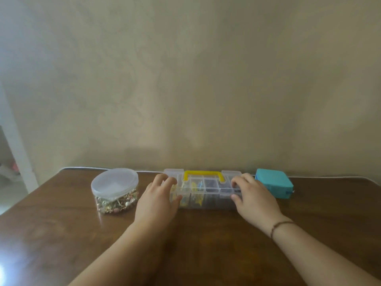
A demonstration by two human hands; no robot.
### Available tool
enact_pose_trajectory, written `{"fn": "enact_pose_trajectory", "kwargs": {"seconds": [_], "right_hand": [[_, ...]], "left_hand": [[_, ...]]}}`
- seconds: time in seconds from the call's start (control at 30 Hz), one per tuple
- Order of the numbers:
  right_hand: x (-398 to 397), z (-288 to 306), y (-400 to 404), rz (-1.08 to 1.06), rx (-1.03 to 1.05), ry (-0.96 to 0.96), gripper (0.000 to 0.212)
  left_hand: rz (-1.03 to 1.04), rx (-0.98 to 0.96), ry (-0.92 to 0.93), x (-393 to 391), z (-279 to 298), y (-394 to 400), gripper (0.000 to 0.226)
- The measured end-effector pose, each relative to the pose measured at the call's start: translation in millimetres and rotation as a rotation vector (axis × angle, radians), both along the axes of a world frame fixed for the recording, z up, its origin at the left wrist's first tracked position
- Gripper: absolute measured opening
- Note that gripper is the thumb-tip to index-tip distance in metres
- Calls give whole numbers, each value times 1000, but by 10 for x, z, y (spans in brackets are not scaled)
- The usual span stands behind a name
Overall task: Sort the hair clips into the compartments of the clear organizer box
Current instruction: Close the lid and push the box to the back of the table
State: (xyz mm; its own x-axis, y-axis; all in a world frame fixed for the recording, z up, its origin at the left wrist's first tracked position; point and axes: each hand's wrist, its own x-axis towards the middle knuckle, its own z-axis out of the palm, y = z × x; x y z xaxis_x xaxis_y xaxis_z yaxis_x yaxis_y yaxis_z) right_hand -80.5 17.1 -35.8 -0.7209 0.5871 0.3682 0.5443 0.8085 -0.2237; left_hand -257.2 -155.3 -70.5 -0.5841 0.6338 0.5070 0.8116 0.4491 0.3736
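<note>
The clear plastic organizer box with the yellow carry handle [203, 189] is sitting at the far edge of the dark brown wooden table [61, 234], close against the beige wall. Both hands are clasping it by its ends: the left hand [157, 200] is wrapping the left end with fingers over the top and thumb on the front face, and the right hand [254, 198] is doing the same at the right end, a thin dark bracelet [281, 226] circling that wrist. Each grip is narrow, closing on the box itself and on nothing else.

Some yellow and blue clips are already lying in the middle compartments, though the picture is too soft to say what fills the darker ones. The bulk of the hair clips — gold-toned, pearl-tipped — is resting inside the round clear plastic tub with a frosted lid [114, 190], just beside the left hand. A turquoise lidded case [274, 185] is standing right behind the right hand.

The lid appears shut, so the hands are likely preparing to draw the box nearer or unlatch it. The risk lies there — a jerky pull could tip the box and mix its sorted contents, or the left forearm could knock the tub over.
</note>
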Motion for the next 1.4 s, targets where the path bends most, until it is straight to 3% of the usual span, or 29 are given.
{"fn": "enact_pose_trajectory", "kwargs": {"seconds": [0.07, 0.23, 0.47, 0.57, 0.63, 0.73, 0.8, 1.07, 1.23, 1.33, 1.4], "right_hand": [[-232, 1, 232, -22, -32, 23, 16], [-585, -74, 550, -61, -93, 156, 26], [-686, -160, 650, -91, -51, 191, 22], [-657, -247, 592, -59, -74, 114, 47], [-599, -329, 488, -70, -101, 100, 68], [-499, -447, 343, -127, -223, 201, 85], [-464, -492, 318, -116, -272, 244, 86], [-453, -563, 405, -79, -271, 337, 82], [-420, -585, 481, -14, -329, 525, 67], [-283, -439, 538, 10, -102, 720, 39], [-126, -313, 662, -131, 113, 757, 25]], "left_hand": [[30, -14, -60, -113, 8, 239, 41], [116, -246, 13, -326, 66, 539, 57], [187, -423, 119, -443, 189, 383, 70], [453, -330, 161, -563, 160, -62, 81], [585, -212, -5, -684, 94, -379, 91], [582, -29, -299, -783, -26, -581, 98], [538, 49, -328, -775, -33, -572, 92], [345, 322, -150, -576, 445, -337, 82], [201, 290, -201, -442, 835, 421, 83], [172, 227, -235, -387, 749, 776, 85], [165, 196, -250, -357, 659, 913, 88]]}}
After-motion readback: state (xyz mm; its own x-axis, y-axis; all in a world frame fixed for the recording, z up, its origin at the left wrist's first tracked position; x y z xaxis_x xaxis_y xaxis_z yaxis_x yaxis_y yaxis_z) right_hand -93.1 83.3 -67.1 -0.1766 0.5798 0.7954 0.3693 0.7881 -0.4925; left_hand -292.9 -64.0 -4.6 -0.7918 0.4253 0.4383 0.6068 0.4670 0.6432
